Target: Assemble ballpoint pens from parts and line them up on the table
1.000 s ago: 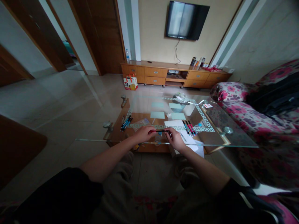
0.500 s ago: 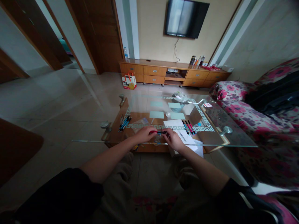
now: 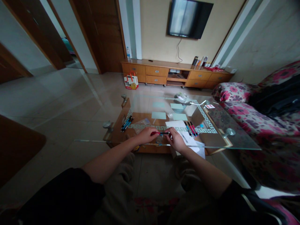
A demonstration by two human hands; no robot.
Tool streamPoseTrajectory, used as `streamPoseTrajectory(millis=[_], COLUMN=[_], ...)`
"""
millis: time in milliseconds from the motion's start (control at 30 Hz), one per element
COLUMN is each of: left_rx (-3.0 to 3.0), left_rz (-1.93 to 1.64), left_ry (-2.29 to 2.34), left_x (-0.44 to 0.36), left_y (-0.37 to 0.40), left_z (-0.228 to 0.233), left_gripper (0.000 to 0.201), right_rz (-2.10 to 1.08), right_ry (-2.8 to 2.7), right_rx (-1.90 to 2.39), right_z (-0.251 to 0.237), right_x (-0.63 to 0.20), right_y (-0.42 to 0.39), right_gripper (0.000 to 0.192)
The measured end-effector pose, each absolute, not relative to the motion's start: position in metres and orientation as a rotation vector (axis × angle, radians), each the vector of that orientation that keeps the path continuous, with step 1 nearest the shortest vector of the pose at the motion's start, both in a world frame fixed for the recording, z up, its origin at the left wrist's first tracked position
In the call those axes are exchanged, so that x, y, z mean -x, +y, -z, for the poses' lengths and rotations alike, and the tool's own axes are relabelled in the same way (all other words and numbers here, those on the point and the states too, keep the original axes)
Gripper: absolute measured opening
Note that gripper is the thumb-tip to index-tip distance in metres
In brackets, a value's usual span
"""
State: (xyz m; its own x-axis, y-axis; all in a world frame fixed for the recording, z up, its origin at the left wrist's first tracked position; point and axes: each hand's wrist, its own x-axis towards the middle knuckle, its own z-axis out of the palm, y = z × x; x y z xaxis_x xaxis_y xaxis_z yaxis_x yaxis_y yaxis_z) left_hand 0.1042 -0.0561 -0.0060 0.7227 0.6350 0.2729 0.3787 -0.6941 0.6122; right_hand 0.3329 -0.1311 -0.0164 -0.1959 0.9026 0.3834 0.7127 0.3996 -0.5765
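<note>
Both my hands hold one pen (image 3: 161, 133) level over the near edge of a glass coffee table (image 3: 229, 139). My left hand (image 3: 146, 135) grips its red end and my right hand (image 3: 175, 139) grips its dark end. White paper (image 3: 178, 125) lies on the glass just beyond my right hand, with three pens (image 3: 191, 128) on its right side. A bundle of dark and blue pens (image 3: 126, 122) lies to the left of my left hand.
Pale green cards (image 3: 158, 115) and a bowl (image 3: 181, 100) sit further back on the glass. A floral sofa (image 3: 257, 122) runs along the right. A wooden TV cabinet (image 3: 173, 73) and a red-and-white bag (image 3: 131, 82) stand across the tiled floor.
My hands stay on the pen at the table's near edge. Only the view shifts slightly.
</note>
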Motion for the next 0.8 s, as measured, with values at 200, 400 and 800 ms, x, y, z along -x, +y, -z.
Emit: streamPoseTrajectory(millis=[200, 400, 800], left_rx=[-2.397, -2.409, -2.432], left_rz=[-0.631, -0.64, -0.666], left_ry=[0.733, 0.738, 0.708], left_x=[-0.1045, -0.106, -0.1073], left_y=[-0.0585, -0.0594, -0.0614], left_z=[0.0045, 0.0037, 0.0017], left_gripper=[0.026, 0.026, 0.025], right_rz=[-0.389, -0.407, -0.411], right_ry=[-2.009, -2.011, -2.027], right_rx=[1.329, 1.312, 1.282], right_z=[0.0082, 0.0055, 0.0072], right_x=[-0.3266, -0.3256, -0.3264], right_y=[-0.1344, -0.1351, -0.1314], right_gripper=[0.018, 0.018, 0.023])
